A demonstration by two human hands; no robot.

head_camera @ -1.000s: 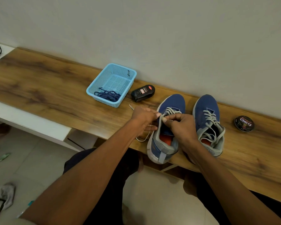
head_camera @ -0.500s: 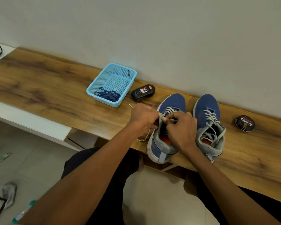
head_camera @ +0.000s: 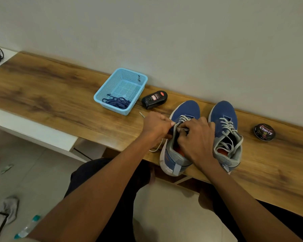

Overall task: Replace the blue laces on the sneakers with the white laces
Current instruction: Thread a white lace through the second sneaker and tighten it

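The white lace [head_camera: 181, 119], limp and light, is pinched near its end by both the left hand [head_camera: 156, 126] and right hand [head_camera: 198, 138] over the left sneaker [head_camera: 180, 137] on the counter [head_camera: 59, 95]; stiff tips are judged best for threading.

Home, prob.: wooden bench [head_camera: 42, 95], tiled floor [head_camera: 33, 172] (sock [head_camera: 11, 206] dropped).

- "Cherry" reads in white script on the lid of the round black polish tin [head_camera: 264, 132], lying at 3 o'clock on the wooden bench [head_camera: 42, 95].
- "Cherry" also runs along the black polish applicator bottle [head_camera: 154, 99], lying toward 12 o'clock; its smaller print is illegible.
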